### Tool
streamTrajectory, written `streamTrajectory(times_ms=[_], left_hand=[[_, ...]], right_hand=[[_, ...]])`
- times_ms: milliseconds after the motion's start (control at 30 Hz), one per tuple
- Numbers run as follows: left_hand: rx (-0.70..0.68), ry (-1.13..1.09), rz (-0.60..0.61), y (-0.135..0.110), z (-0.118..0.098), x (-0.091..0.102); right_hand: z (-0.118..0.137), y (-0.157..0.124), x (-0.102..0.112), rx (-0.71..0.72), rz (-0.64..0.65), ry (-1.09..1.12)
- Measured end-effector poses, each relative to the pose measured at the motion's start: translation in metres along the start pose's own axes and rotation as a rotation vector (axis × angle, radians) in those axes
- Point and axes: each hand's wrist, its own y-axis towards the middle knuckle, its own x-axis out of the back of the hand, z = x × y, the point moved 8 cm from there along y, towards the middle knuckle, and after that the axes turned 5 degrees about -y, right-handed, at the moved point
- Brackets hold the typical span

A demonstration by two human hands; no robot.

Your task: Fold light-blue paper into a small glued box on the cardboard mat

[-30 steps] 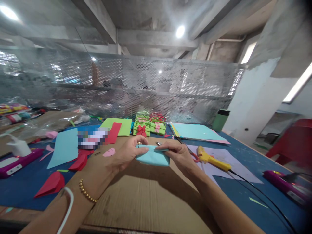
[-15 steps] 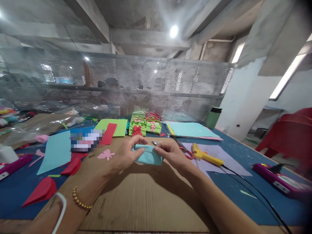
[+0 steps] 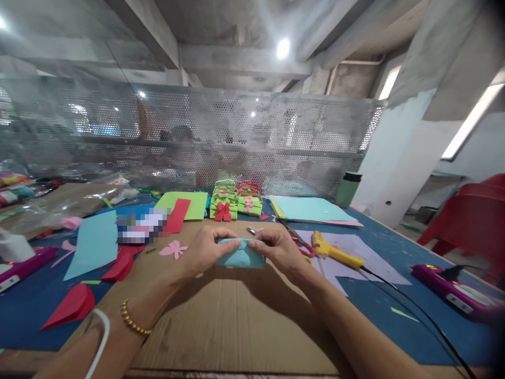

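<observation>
A small folded piece of light blue paper (image 3: 241,257) is held between both hands above the cardboard sheet (image 3: 205,321). My left hand (image 3: 211,246) grips its left side, thumb along the top edge. On the other side my right hand (image 3: 276,246) pinches the upper right edge with thumb and fingers. The fingers behind the paper are hidden. Just beyond the right hand lie red-handled scissors (image 3: 303,246), their blades pointing away. A pink paper bow shape (image 3: 173,249) rests on the cardboard, left of my left hand.
Little green paper bags (image 3: 223,202) with bows stand at the back. A yellow glue gun (image 3: 337,251) lies on lilac paper (image 3: 373,258), its cord trailing right. Stacked coloured sheets (image 3: 315,209) and a green bottle (image 3: 347,190) are behind. Red paper pieces (image 3: 71,305) lie left, a purple power strip (image 3: 453,289) right.
Both thumbs have shifted onto the paper's top edge, and the right hand has moved slightly inward along it. The paper's top now looks more curved. The view has moved slightly.
</observation>
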Motion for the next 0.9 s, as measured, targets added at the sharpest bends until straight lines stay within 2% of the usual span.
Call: streamTrajectory(times_ms=[133, 267, 467, 567, 667, 767, 900], left_hand=[[0.064, -0.106, 0.023, -0.001, 0.005, -0.004], [0.067, -0.126, 0.030, 0.001, 0.006, -0.002], [-0.043, 0.004, 0.111, 0.002, -0.002, -0.005], [-0.050, 0.049, 0.131, 0.001, -0.003, -0.009], [-0.007, 0.047, 0.081, 0.000, -0.002, -0.006], [0.063, -0.015, 0.040, -0.002, 0.001, -0.003], [0.066, -0.040, 0.037, -0.003, -0.001, -0.003]], right_hand=[[0.005, 0.000, -0.001, 0.052, 0.025, -0.031], [0.006, 0.000, -0.005, 0.059, 0.080, 0.008], [0.008, -0.001, -0.007, 0.070, 0.094, -0.018], [0.007, -0.002, -0.011, 0.054, 0.117, -0.027], [0.005, -0.003, -0.014, 0.016, 0.148, 0.007], [0.005, -0.004, -0.011, -0.022, 0.123, 0.027], [0.005, -0.004, -0.008, -0.037, 0.101, 0.060]])
